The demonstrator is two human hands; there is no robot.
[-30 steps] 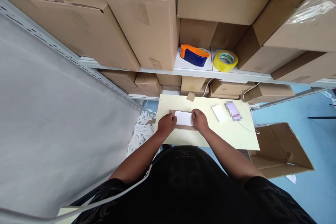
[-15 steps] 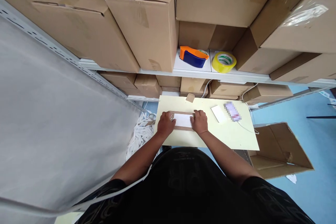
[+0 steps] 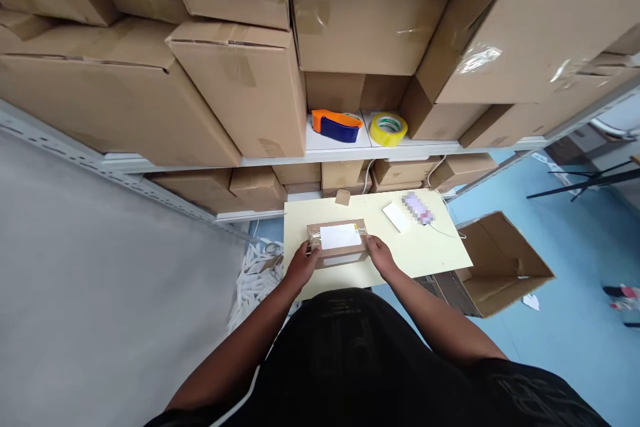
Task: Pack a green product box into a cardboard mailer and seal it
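A small brown cardboard box (image 3: 327, 253) with a white label on its top and another pale label on its near side is between my two hands. Shiny clear tape shows at its left end. My left hand (image 3: 303, 263) is closed on the box's left end, the thumb at the near corner. At the right end, my right hand (image 3: 379, 253) grips the box with its thumb near the top edge. The undersides of both hands are hidden. Below and around the box is a pale yellow table (image 3: 425, 253).
On the table lie a white card or flat box (image 3: 397, 217), a blurred-out phone-like object (image 3: 418, 208) with a cable, and a cardboard scrap (image 3: 343, 197). A shelf ahead holds cartons, a tape dispenser (image 3: 340, 127) and yellow tape (image 3: 389, 129). An open carton (image 3: 505, 260) stands right; paper strips (image 3: 255, 287) lie left.
The box has tilted so its near side now shows. My hands have moved from its top to its two ends. The camera view has swung to the right.
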